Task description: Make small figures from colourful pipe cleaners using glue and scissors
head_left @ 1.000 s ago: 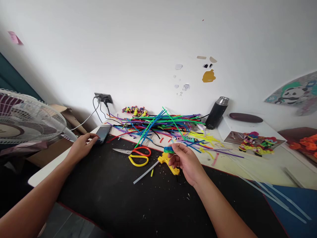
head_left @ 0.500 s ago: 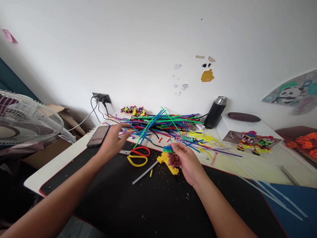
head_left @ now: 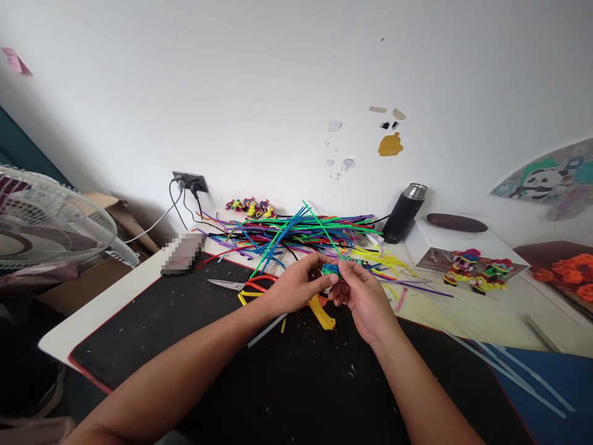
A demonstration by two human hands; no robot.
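A small blue-and-green fuzzy piece point(head_left: 330, 269), seemingly made of pipe cleaner, is held between my two hands above the black mat point(head_left: 278, 389). My right hand point(head_left: 365, 300) pinches its right end between thumb and fingers. From the other side, my left hand point(head_left: 296, 287) closes thumb and fingers on the piece, hiding part of it. Below the hands lies a yellow glue gun point(head_left: 323, 314), partly covered, with a translucent glue stick point(head_left: 267, 331) extending to its left. Scissors point(head_left: 228, 284) with red and yellow handles rest partly under my left hand and wrist.
Behind the hands spreads a heap of coloured pipe cleaners point(head_left: 319, 228). A black thermos point(head_left: 404, 213) stands at the back right near finished figures point(head_left: 466, 266). Glue sticks point(head_left: 523, 374) lie at right. A phone point(head_left: 183, 253) and a fan point(head_left: 50, 222) are at left.
My left hand has moved right and down, from near the phone to the blue-and-green piece, and its fingers have closed on it. My right hand still holds the piece.
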